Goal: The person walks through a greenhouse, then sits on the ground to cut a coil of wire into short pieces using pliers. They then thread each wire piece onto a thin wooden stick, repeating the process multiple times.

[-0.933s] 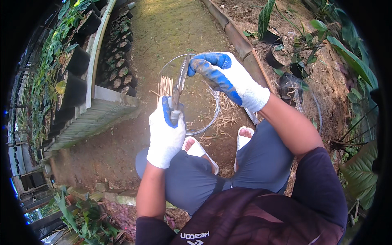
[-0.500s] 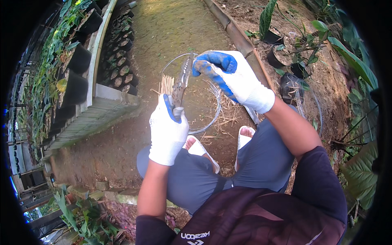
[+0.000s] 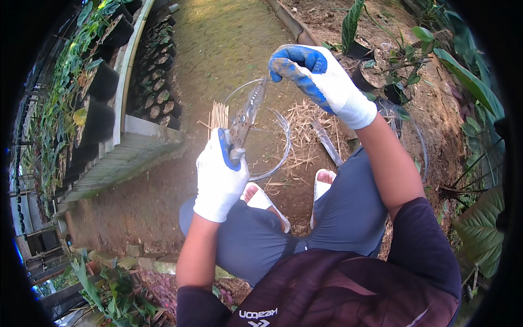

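L hand fist-gripping pliers, centre frame, tips on wire loop. R hand at 1 o'clock pinches wire. Black pots w/ plants at 9–10 o'clock.

Below me I see the bare dirt ground, with a bundle of thin sticks, scattered dry straw and a flat blade lying on it.

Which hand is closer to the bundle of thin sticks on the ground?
Left. The left hand holding the pliers sits just below the sticks; the right hand is off to their right, higher up.
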